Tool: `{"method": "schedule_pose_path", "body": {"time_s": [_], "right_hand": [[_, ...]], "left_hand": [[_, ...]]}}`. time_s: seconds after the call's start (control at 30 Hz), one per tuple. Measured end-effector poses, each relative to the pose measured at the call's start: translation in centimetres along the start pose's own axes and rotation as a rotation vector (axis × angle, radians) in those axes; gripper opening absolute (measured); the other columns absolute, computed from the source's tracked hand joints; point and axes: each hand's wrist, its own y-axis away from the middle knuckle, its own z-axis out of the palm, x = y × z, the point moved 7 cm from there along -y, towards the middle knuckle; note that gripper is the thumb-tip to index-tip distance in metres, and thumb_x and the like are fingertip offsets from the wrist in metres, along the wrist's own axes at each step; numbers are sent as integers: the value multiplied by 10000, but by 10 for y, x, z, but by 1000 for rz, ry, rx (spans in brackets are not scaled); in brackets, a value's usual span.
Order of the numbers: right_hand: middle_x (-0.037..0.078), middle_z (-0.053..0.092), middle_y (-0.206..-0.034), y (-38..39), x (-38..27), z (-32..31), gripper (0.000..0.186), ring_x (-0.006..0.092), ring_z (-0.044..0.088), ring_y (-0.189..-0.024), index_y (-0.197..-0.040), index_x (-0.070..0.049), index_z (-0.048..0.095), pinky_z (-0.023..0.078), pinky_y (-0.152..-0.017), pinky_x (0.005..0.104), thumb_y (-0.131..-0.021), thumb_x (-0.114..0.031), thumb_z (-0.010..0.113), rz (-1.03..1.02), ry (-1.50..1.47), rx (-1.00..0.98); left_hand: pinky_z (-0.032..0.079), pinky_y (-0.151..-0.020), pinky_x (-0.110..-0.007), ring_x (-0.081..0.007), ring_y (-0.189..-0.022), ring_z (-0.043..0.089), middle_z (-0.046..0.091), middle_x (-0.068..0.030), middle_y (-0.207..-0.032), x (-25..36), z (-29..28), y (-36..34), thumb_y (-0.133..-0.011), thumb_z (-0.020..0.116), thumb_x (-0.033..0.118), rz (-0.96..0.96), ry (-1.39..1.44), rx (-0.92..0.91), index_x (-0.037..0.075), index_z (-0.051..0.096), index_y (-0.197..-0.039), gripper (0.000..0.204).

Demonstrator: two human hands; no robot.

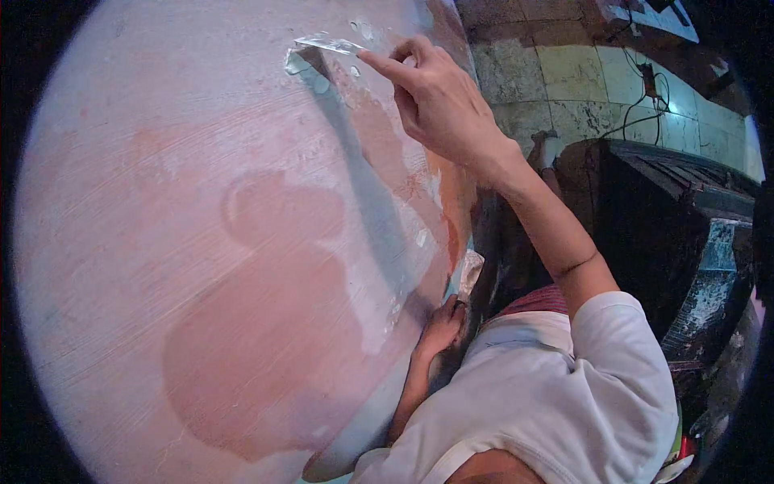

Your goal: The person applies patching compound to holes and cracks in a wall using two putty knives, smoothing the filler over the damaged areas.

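Note:
A large pale pink, scratched surface (105, 202) fills the left half, with patches of grey and orange toward its right edge. My right hand (435, 97) reaches to its upper part, holding a thin putty knife (329, 43) whose blade is at the surface beside blobs of light, wet filler (298, 63). My left hand (443, 327) is lower, by the surface's right edge, gripping a wider scraper (470, 273) that has pale material smeared on it.
At the right are a tiled floor (580, 73), a small device with cables (649, 81), a light board (649, 18) at the top, and a dark bulky bumper-like object (645, 194) close beside my body, with whitish smears on its side.

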Motion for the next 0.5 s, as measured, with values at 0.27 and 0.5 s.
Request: {"method": "schedule_pose_path", "body": {"time_s": [0.27,0.5], "right_hand": [[214,556,-913,-7,-16,4,399,370,602,-819,-1191,-84,587,498,-711,443,-796,-31,563,12,-41,-54],[140,531,-983,2,-20,-1,492,308,591,-870,-1246,-129,579,505,-723,411,-775,11,562,84,-35,-208]], "left_hand": [[464,-770,-488,-453,-893,621,629,-309,-907,-15,0,-9,-962,394,314,82,-137,102,-37,443,-1299,489],[467,-646,-459,-371,-681,633,619,-227,-734,-9,-1,-9,-965,406,309,36,-137,55,5,494,-1208,399]]}}
